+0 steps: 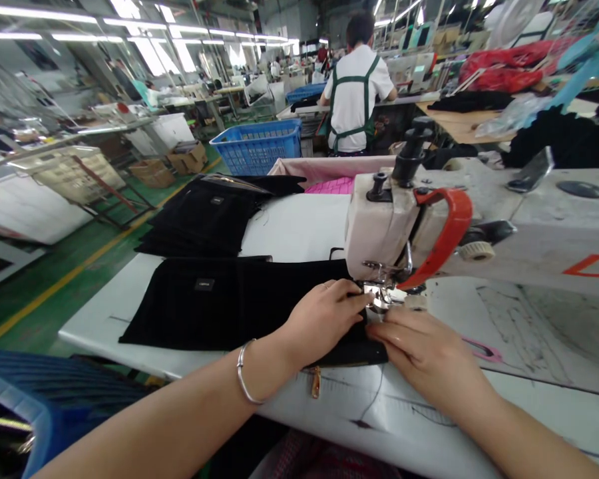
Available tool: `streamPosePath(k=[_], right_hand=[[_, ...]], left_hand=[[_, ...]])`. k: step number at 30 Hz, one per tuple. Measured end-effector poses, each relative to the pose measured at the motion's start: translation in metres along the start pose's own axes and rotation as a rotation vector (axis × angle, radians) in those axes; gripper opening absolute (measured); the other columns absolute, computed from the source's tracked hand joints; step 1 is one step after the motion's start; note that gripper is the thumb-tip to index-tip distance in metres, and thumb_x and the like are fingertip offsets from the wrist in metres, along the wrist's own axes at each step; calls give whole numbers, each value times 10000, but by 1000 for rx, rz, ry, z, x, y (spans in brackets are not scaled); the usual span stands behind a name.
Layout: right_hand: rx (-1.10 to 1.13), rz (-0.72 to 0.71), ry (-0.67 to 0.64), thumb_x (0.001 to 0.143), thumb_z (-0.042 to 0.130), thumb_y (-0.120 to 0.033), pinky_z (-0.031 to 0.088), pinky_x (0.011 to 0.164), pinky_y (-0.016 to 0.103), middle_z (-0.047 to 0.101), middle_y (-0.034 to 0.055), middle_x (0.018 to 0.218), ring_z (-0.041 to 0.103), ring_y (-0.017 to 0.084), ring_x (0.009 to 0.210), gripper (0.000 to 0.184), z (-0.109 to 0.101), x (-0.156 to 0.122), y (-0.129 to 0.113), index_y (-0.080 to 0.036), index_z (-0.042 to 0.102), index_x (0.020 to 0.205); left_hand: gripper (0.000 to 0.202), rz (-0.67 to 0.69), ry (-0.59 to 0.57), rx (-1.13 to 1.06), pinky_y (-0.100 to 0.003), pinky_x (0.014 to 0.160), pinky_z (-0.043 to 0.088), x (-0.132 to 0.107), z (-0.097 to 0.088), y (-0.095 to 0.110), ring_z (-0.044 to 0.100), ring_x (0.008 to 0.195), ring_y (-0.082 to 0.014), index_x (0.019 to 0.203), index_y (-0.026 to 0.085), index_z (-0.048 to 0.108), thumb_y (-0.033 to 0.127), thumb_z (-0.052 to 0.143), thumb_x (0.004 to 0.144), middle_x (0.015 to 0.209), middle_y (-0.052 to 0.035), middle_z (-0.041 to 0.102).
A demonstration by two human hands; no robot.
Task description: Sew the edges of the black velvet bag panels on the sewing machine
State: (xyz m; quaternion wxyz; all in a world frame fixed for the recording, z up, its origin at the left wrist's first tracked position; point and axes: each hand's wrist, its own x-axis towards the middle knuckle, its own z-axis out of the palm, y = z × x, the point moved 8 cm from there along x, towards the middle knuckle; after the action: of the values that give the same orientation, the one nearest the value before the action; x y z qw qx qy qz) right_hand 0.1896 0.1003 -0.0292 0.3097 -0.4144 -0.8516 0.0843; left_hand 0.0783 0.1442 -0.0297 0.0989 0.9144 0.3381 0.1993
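From my remote seat, the relation that matters is between the black cloth (pixel 259 299) and the foot (pixel 378 297) of the machine (pixel 509 233). The cloth lies flat on the counter (pixel 94 319), its long axis running left to right across my view, so its right end comes up to the foot and the rest stretches away to the left. The small label (pixel 204 285) sits toward that far left end, well apart from my fingers.

My left hand (pixel 324 316) is the nearer one to the bulk of the cloth: it rests on top of it, just left of the foot, fingers extended and laid over the fabric rather than curled round it, their tips beside the metal. My right hand (pixel 422 346) comes in from the other side, its fingers bunched together at the cloth's right end, just on my side of the foot; I cannot tell whether they pinch the edge or only press it.

So the foot stands just beyond both sets of fingertips. On the cloth's near edge, a zip pull (pixel 316 384) hangs toward me, below the left hand and apart from it.
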Motion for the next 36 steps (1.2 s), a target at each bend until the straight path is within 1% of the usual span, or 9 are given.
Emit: streamPosePath(k=[3,5,9,12,17,24,27,32,36], right_hand=[[-3,14,-73,928,500,-197,439,774,330,642,16,926,572,192,860,137,-4,1,-2,-229,631,952],[-119,56,-96,914,500,-231,447,775,360,647,30,971,574,225,872,173,-6,6,6,-230,615,1043],[-430,47,-109,895,487,-220,451,754,408,637,58,1109,583,285,882,381,0,15,16,-229,511,1276],[-505,69,-133,906,481,-218,449,741,412,631,52,1138,602,290,880,393,10,14,22,-246,494,1298],[-426,88,-101,932,456,-238,446,774,405,629,59,1129,611,267,896,340,15,6,26,-247,534,1263],[-399,88,-67,918,459,-223,452,762,408,653,89,1070,623,280,900,320,13,8,27,-195,585,1210],[-401,89,-54,915,471,-235,452,730,408,661,89,1041,631,272,845,325,12,8,27,-203,588,1216],[-345,131,-93,925,457,-239,458,790,405,644,75,1106,621,264,937,352,16,10,30,-224,546,1265],[-359,100,-59,929,444,-245,451,775,411,654,74,1080,621,266,915,314,14,9,28,-226,588,1207]], left_hand=[[163,117,-15,16,-308,908,476,-1,3,11,570,961,-159,994,170,650,189,500,934,1058,-44,614],[174,141,-16,4,-289,902,481,-3,4,14,585,940,-147,989,149,645,168,478,943,992,-34,642],[187,71,58,-10,-305,892,496,-3,-2,9,602,937,-153,925,136,659,145,472,939,943,-35,675],[148,-20,112,-67,-310,882,508,-1,-7,2,605,922,-163,889,123,670,129,523,904,931,-39,682],[145,-118,114,-176,-309,894,513,0,-5,-8,608,924,-161,906,137,688,146,545,888,970,-31,681],[142,-129,106,-208,-327,898,516,-1,-4,-10,608,936,-172,919,154,694,156,556,883,986,-33,683],[154,-125,98,-215,-333,907,512,0,-4,-9,605,945,-172,928,158,690,164,541,894,992,-33,678],[151,-133,96,-212,-330,898,519,1,-4,-9,608,940,-175,916,153,692,153,545,883,988,-40,678],[150,-138,101,-219,-329,903,516,0,-4,-8,609,934,-170,920,153,693,148,548,883,987,-37,677]])
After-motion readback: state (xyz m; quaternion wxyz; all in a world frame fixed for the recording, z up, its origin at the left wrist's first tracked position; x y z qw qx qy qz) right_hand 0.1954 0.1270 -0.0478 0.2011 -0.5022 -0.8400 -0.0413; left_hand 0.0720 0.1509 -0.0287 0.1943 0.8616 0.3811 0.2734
